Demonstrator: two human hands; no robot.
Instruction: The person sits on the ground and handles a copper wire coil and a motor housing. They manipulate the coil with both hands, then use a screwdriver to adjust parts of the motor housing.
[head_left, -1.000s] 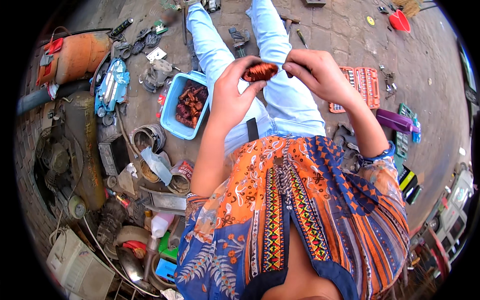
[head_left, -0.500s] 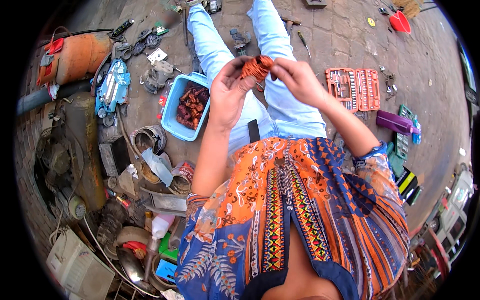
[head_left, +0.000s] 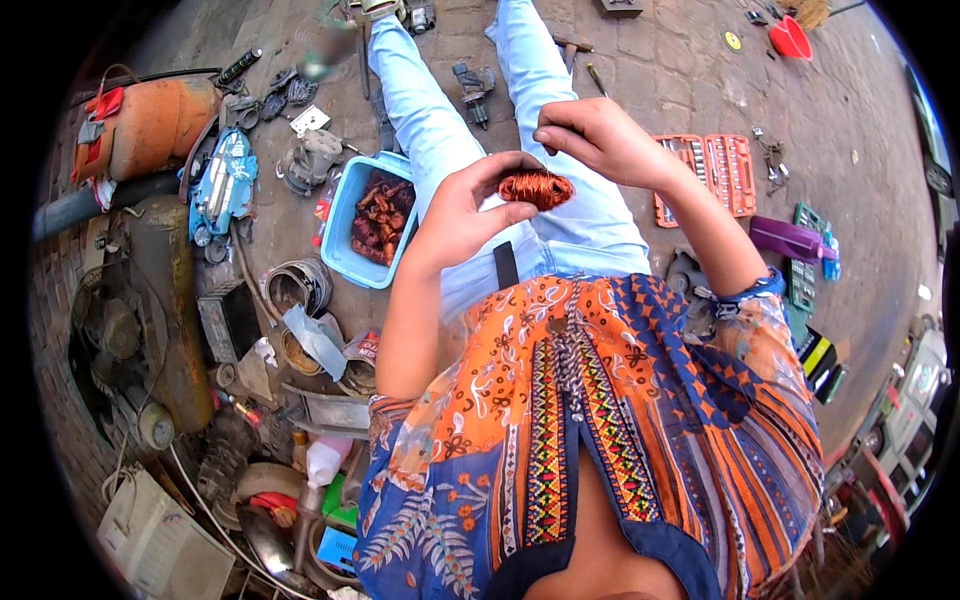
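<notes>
A bundle of reddish copper wire (head_left: 537, 189) lies crosswise over my lap, with wound strands around its middle. My left hand (head_left: 468, 207) is closed on its left end, thumb below and fingers above. Just above the bundle and to the right, my right hand (head_left: 608, 143) is closed in a pinch. A thin strand seems to run from those fingertips down to the bundle, though it is faint. To the left of my left hand stands a light blue plastic tub (head_left: 343, 240) holding several dark copper coils (head_left: 382, 215).
An orange socket set case (head_left: 729, 178) lies open at right, near a purple case (head_left: 785, 239). An orange gas cylinder (head_left: 160, 122), metal cans (head_left: 297, 285) and machine parts crowd the left. A hammer (head_left: 571, 48) and a motor part (head_left: 476, 92) lie ahead by my legs.
My right hand has moved up and right, away from the bundle. My left hand has lowered the bundle toward my lap and turned it to lie flatter.
</notes>
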